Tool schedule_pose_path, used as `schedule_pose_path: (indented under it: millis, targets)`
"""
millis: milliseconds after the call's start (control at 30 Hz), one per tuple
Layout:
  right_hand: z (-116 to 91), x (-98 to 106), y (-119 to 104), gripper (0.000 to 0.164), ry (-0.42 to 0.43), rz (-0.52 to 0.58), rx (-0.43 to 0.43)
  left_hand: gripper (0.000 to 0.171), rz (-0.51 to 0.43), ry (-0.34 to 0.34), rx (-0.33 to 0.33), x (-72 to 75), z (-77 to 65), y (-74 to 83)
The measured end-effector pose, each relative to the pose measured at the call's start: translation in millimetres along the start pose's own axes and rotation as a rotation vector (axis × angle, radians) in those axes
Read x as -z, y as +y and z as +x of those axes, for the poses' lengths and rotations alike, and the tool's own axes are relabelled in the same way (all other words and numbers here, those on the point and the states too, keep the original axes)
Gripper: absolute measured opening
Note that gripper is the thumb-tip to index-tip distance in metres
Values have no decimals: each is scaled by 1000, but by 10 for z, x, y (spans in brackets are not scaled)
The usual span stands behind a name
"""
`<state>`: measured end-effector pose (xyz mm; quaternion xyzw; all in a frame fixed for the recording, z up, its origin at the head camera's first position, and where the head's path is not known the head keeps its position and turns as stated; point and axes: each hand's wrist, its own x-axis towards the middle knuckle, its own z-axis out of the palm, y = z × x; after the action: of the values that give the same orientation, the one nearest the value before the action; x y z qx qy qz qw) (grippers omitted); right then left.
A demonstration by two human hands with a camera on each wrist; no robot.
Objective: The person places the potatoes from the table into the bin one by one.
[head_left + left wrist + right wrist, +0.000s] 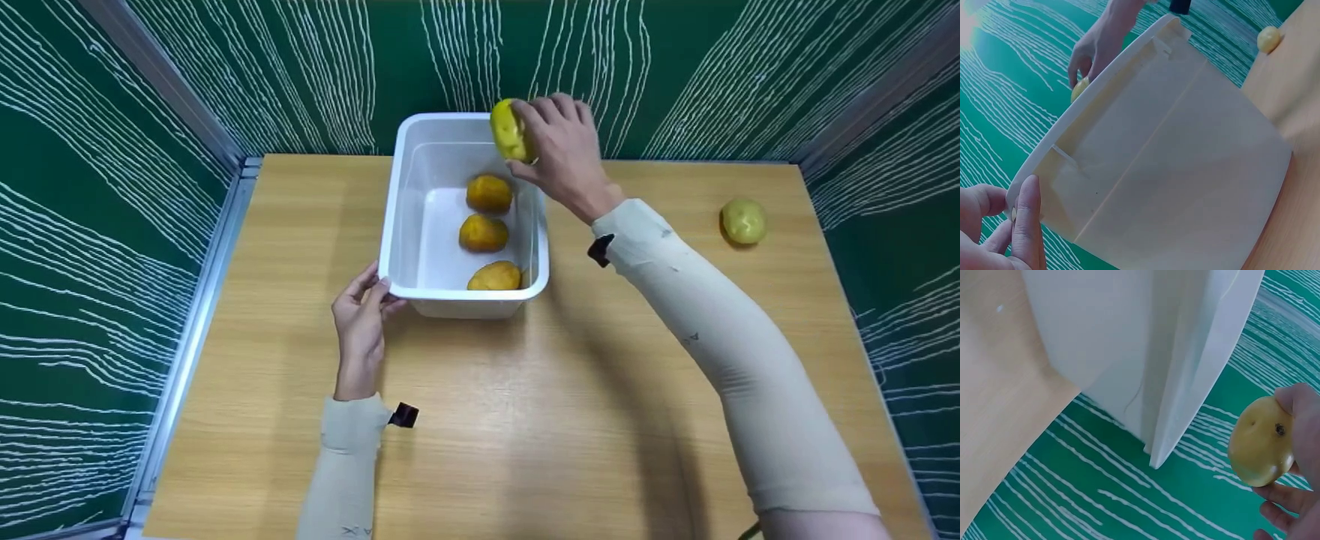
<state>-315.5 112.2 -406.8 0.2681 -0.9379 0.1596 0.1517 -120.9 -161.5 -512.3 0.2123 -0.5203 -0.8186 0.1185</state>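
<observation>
Potato (1259,445), glossy yellow, dark-pitted, in the curled right hand (562,146), white tub rim (465,295) in the pinch of the left hand (361,315).

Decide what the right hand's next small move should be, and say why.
Probably bring the held potato in over the bin and lower it: the right hand grips it by the far right corner, three other potatoes lie inside, and the left hand holds the near left corner.
</observation>
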Motion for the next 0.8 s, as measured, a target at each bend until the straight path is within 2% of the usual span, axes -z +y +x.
schedule_pose_path:
  millis: [267,800]
  targets:
    - [83,-78,-174,78,-54,-23,16,40,-6,-39,-25,13,-17,1]
    - [219,-225,-375,74,-154,16,-9,40,2,-7,-5,-5,-9,2]
